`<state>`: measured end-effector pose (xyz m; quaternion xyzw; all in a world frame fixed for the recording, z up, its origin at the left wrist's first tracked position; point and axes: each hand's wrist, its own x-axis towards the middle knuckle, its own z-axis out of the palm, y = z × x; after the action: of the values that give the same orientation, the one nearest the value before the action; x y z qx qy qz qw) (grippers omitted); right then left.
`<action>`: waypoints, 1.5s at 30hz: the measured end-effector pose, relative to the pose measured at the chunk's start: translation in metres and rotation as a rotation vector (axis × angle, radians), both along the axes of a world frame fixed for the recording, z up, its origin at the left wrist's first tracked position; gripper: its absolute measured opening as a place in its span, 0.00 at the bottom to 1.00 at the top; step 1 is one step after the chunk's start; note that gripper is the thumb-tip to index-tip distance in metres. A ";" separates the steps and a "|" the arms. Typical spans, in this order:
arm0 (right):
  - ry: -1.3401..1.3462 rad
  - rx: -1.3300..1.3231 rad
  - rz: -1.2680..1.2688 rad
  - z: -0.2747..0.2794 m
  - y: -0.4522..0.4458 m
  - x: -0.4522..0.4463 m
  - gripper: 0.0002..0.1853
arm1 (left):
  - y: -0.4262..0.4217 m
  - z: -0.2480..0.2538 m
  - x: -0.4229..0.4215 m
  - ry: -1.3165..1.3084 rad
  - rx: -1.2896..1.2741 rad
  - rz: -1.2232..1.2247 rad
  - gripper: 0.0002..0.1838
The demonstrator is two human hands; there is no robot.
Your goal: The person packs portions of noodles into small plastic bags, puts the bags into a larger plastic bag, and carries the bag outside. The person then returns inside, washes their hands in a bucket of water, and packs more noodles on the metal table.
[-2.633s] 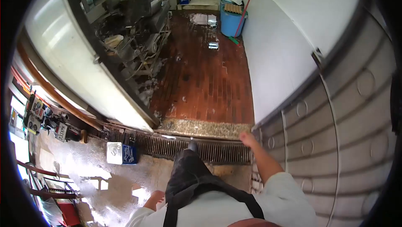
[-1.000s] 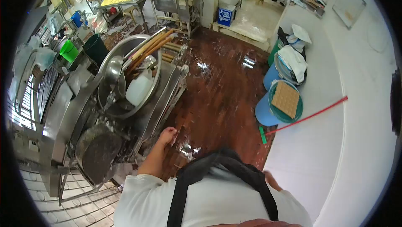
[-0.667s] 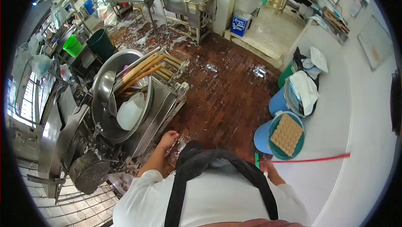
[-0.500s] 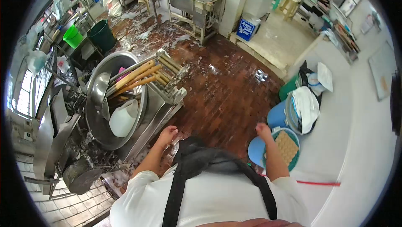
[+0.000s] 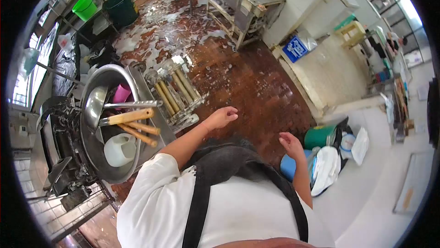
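L hand (image 5: pixel 222 117) slack, unclenched, ctr frame, over red-brown floor (image 5: pixel 256 92). R hand (image 5: pixel 292 146) loosely spread, rt of ctr, nr blue bin (image 5: pixel 288 167). Steel bowl (image 5: pixel 97 163) w/ white jug (image 5: pixel 118 151) mid-left.

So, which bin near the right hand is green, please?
The green one is the farther bin; the nearer bin, partly behind the right forearm, is blue.

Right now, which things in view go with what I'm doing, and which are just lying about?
Possibly the job's, judged by nearness:
brass-coloured rollers, near your empty left hand
blue bin, near your empty right hand

Seemingly just lying about:
white plastic jug
wooden-handled tools
bright green bucket
blue box
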<state>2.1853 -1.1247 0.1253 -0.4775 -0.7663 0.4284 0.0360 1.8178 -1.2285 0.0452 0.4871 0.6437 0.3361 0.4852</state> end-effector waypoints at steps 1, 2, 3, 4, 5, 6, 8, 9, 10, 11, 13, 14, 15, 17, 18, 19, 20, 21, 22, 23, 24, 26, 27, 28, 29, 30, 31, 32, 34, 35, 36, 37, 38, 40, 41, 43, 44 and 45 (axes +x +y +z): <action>-0.027 0.006 0.013 -0.004 0.027 0.000 0.17 | 0.020 0.002 -0.007 0.008 -0.011 0.018 0.24; -0.040 -0.007 0.040 -0.007 0.054 -0.005 0.17 | 0.035 -0.005 -0.015 0.013 -0.001 0.071 0.23; -0.054 -0.017 0.070 -0.010 0.082 -0.009 0.16 | 0.045 -0.014 -0.026 0.018 0.011 0.127 0.23; -0.067 -0.022 0.107 -0.010 0.115 -0.016 0.16 | 0.056 -0.019 -0.037 0.024 0.029 0.191 0.23; -0.070 -0.017 0.145 -0.008 0.150 -0.029 0.16 | 0.067 -0.015 -0.049 0.013 -0.005 0.269 0.23; -0.053 0.008 0.187 0.001 0.180 -0.048 0.16 | 0.069 -0.009 -0.056 0.002 -0.044 0.348 0.23; -0.004 0.049 0.283 0.019 0.235 -0.105 0.16 | 0.068 -0.001 -0.069 0.006 -0.089 0.495 0.23; 0.057 0.057 0.350 0.025 0.259 -0.137 0.16 | 0.066 -0.002 -0.074 0.023 -0.095 0.553 0.23; 0.116 0.065 0.413 0.032 0.281 -0.169 0.17 | 0.063 -0.002 -0.079 0.037 -0.101 0.608 0.23; 0.169 0.073 0.475 0.041 0.300 -0.200 0.17 | 0.058 -0.002 -0.083 -0.002 -0.107 0.671 0.24; 0.201 0.019 0.578 0.070 0.318 -0.268 0.17 | 0.054 -0.005 -0.091 -0.090 -0.107 0.787 0.24; 0.216 -0.007 0.631 0.082 0.319 -0.302 0.17 | 0.054 0.010 -0.095 -0.050 -0.136 0.830 0.22; 0.233 -0.060 0.686 0.090 0.317 -0.333 0.17 | 0.049 -0.002 -0.103 0.006 -0.156 0.871 0.22; 0.255 -0.166 0.788 0.099 0.311 -0.392 0.16 | 0.040 -0.036 -0.125 0.110 -0.202 0.944 0.21; 0.260 -0.167 0.897 0.099 0.309 -0.418 0.16 | 0.044 -0.033 -0.136 0.108 -0.183 0.968 0.20; 0.261 -0.168 1.001 0.097 0.308 -0.441 0.16 | 0.049 -0.035 -0.149 0.088 -0.172 1.020 0.20; 0.243 -0.102 1.121 0.090 0.312 -0.463 0.16 | 0.056 -0.032 -0.163 0.063 -0.160 1.069 0.20; 0.213 -0.060 1.210 0.086 0.319 -0.482 0.17 | 0.066 -0.030 -0.177 0.035 -0.148 1.114 0.20; 0.179 -0.014 1.292 0.084 0.328 -0.499 0.17 | 0.076 -0.025 -0.194 0.049 -0.179 1.124 0.20; 0.150 0.044 1.363 0.085 0.340 -0.520 0.18 | 0.090 -0.015 -0.211 0.050 -0.170 1.151 0.20; 0.118 0.040 1.341 0.081 0.357 -0.536 0.19 | 0.104 -0.008 -0.226 0.050 -0.164 1.164 0.21; 0.072 0.106 1.225 0.075 0.400 -0.562 0.19 | 0.142 -0.005 -0.277 0.061 -0.122 1.122 0.22; 0.047 0.131 1.171 0.076 0.422 -0.574 0.19 | 0.163 -0.008 -0.301 0.065 -0.097 1.077 0.22; 0.018 0.080 1.055 0.080 0.443 -0.584 0.18 | 0.181 -0.013 -0.318 0.063 -0.081 1.037 0.22; 0.071 -0.034 0.917 0.068 0.466 -0.593 0.18 | 0.197 -0.017 -0.334 0.063 -0.073 1.000 0.22; 0.082 -0.073 0.840 0.066 0.486 -0.600 0.18 | 0.218 -0.010 -0.356 -0.022 -0.018 0.976 0.21; 0.097 -0.109 0.766 0.064 0.506 -0.608 0.18 | 0.239 -0.003 -0.376 -0.031 -0.008 0.966 0.21; 0.098 -0.130 0.729 0.062 0.523 -0.615 0.18 | 0.261 0.023 -0.393 -0.038 0.005 0.960 0.20; 0.111 -0.167 0.675 0.056 0.554 -0.636 0.18 | 0.291 0.024 -0.432 -0.022 0.074 0.949 0.19; 0.080 -0.176 0.686 0.049 0.572 -0.653 0.17 | 0.302 0.018 -0.450 -0.025 0.075 0.959 0.19; 0.049 -0.184 0.700 0.040 0.590 -0.672 0.16 | 0.311 0.012 -0.467 -0.028 0.078 0.970 0.19; 0.015 -0.193 0.713 0.032 0.608 -0.691 0.16 | 0.320 0.007 -0.481 -0.035 0.078 0.982 0.20; -0.022 -0.132 0.778 0.041 0.618 -0.720 0.17 | 0.325 0.016 -0.494 0.021 0.044 0.997 0.20; 0.031 -0.050 0.884 0.053 0.636 -0.784 0.18 | 0.330 0.022 -0.518 0.049 -0.041 1.082 0.20; 0.062 -0.013 0.928 0.059 0.641 -0.819 0.19 | 0.330 0.024 -0.530 0.067 -0.088 1.115 0.20; 0.146 -0.021 1.004 0.071 0.649 -0.895 0.20 | 0.326 0.017 -0.551 0.065 -0.068 1.210 0.19; 0.180 -0.015 1.056 0.079 0.651 -0.931 0.20 | 0.322 0.011 -0.562 0.071 -0.081 1.252 0.19; 0.211 -0.003 1.108 0.088 0.652 -0.964 0.20 | 0.321 0.006 -0.572 0.073 -0.090 1.292 0.19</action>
<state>1.2211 -0.4730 0.2133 0.0413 -0.8942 0.4296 -0.1185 1.2455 -0.9078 0.0508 -0.0082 0.8365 0.5165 0.1829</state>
